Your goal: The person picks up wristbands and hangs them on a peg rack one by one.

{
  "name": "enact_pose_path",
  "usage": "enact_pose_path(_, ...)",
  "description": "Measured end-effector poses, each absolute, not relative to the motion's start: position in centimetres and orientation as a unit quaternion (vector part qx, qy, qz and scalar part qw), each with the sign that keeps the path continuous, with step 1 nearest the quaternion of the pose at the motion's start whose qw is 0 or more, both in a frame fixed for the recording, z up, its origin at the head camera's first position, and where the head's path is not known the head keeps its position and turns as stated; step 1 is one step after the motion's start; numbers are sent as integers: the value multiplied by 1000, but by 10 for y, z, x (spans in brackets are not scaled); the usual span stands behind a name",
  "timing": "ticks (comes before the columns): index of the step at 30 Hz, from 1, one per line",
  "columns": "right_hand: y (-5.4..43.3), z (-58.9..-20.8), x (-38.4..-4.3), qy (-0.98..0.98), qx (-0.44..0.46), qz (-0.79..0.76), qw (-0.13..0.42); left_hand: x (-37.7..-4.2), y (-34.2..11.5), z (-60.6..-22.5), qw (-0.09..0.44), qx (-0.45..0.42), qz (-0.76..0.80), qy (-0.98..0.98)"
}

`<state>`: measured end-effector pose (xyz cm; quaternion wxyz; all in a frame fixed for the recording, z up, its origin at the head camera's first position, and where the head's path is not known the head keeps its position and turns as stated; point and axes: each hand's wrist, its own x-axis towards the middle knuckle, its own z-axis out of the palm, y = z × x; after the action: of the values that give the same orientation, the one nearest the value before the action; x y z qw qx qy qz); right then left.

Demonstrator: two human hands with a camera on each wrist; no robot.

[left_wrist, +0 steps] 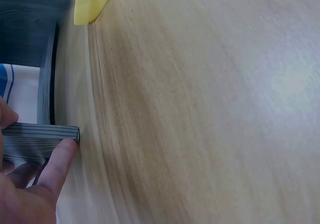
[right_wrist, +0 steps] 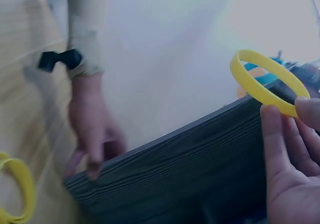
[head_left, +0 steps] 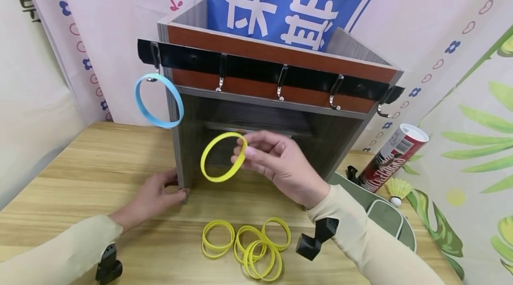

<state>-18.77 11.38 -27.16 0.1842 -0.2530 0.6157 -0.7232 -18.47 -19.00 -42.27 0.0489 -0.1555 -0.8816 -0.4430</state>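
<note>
A yellow silicone wristband [head_left: 203, 160] is pinched between the thumb and fingers of my right hand [head_left: 286, 164], in front of the dark wooden shelf unit [head_left: 180, 142]. My left hand [head_left: 154, 196] grips the bottom front of the unit's left side panel [left_wrist: 40, 134], thumb on one side and fingers on the other. Along the unit's top front runs a black rail [head_left: 252, 67] with several metal hooks. From the leftmost hook hangs a light blue wristband [head_left: 178, 102]. The hook beside it [head_left: 220, 78] and those farther right carry nothing.
Several yellow wristbands [head_left: 250, 258] lie partly overlapping on the wooden table [head_left: 80, 164] near its front. To the right are a green case [head_left: 380, 213], a red chip can [head_left: 394, 156] and a yellow shuttlecock [head_left: 396, 189]. A printed cloth [head_left: 120, 53] hangs behind.
</note>
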Motion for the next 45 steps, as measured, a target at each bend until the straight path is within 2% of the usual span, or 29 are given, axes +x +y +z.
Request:
enact_pose_path(12, 96, -239, -180, 545, -281, -781, 121, -186, -190, -423, 37, -155, -449, -879)
enact_pose_path(28, 65, -238, -171, 530, -233, -815, 26, -185, -193, -429, 61, -175, -438, -880)
enact_pose_path(33, 66, -241, -170, 533, -211, -819, 17, -186, -193, -426, 56, -174, -444, -877)
enact_pose_path(38, 68, -246, -171, 530, -202, -823, 29, -186, -192, -425, 53, -172, -447, -876)
enact_pose_path(45, 71, -253, -175, 563, -216, -797, 22, -186, -190, -425, 50, -169, -451, -875)
